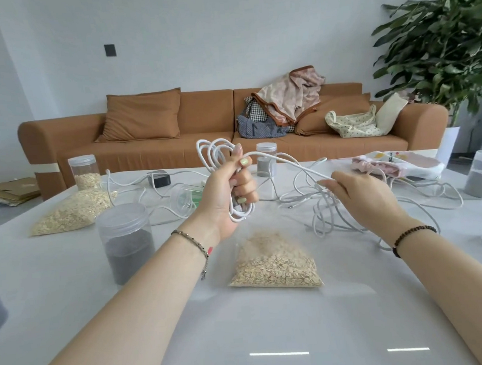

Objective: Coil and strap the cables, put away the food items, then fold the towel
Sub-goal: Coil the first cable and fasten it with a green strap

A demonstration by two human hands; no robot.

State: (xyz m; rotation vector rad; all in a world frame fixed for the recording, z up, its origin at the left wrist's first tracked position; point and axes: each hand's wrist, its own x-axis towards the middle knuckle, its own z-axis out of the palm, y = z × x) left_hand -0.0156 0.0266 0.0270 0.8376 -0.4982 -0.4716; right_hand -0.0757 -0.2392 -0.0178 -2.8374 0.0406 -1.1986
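Head view only. Step in hand judged as coiling of the white cable (pixel 284 160); strapping, food items and towel not yet dealt with.

Coil (pixel 218 155) held clear above the surface (pixel 273 336), just beyond the near bag of oats (pixel 274 262); gripped in the left hand (pixel 229 194), fingers (pixel 244 186) curled tight round the gathered loops, thumb pressed over the top. Right hand (pixel 360 194) lower and to the right, near the surface; fingertips (pixel 329 183) closed lightly on the running strand, apparently pinching it, the pinch itself partly hidden behind the hand. Remainder lying as a loose tangle (pixel 322 216) on the surface, crossed with other white leads; cannot tell which strand belongs to which lead.

Recommended for this step: slide the strand through the right fingertips to shed kinks before each turn; match every new loop to those already gathered; lay it under the left thumb without slackening the fist; lift the tangle free of the neighbouring leads rather than dragging it, since a snag looks likely.

Long axis of the coil near upright, leaning slightly left at the top; upper loops standing above the fist, lower loops hanging below it; running strand pointing right and downward toward the right hand.
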